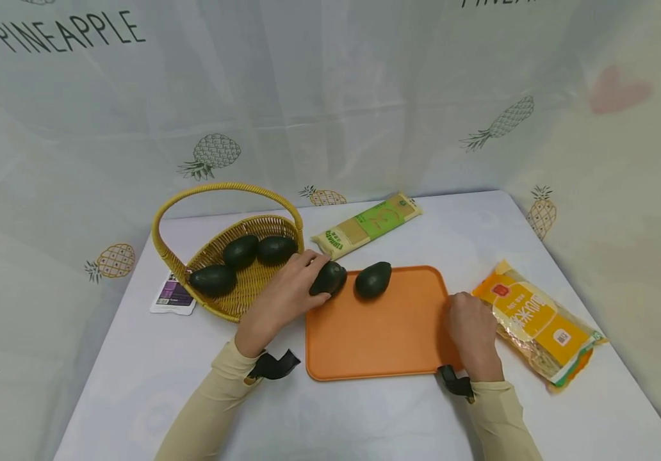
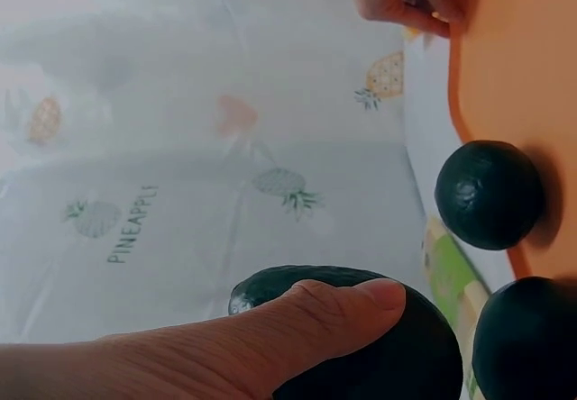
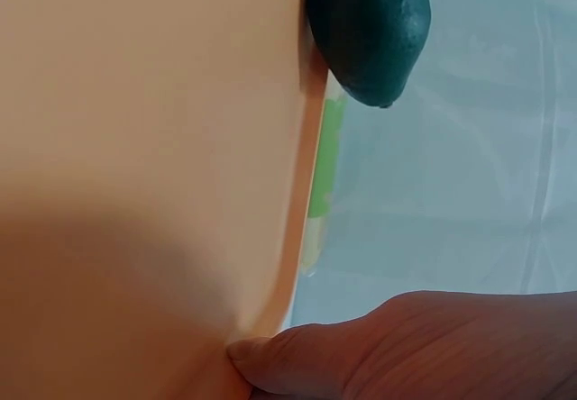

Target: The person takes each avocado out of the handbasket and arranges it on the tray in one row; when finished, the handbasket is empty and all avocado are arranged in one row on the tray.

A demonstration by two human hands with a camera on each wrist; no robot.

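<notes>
My left hand (image 1: 289, 288) curls round a dark green avocado (image 1: 329, 278) at the upper left corner of the orange tray (image 1: 376, 339). In the left wrist view my thumb (image 2: 352, 305) lies across an avocado (image 2: 388, 364), with a second (image 2: 532, 337) close beside it and a third (image 2: 491, 193) near the tray's edge. The head view shows only two there; the hand may hide one. Another avocado (image 1: 373, 280) rests at the tray's far edge. My right hand (image 1: 473, 330) grips the tray's right edge, thumb on its rim in the right wrist view (image 3: 288, 355).
Left of the tray stands a yellow wicker basket (image 1: 258, 285) with a tall handle and several avocados inside. A purple and white packet (image 1: 175, 298) lies partly under it. Behind the tray is a green and tan noodle packet (image 1: 367, 225); at right, a yellow packet (image 1: 538, 323).
</notes>
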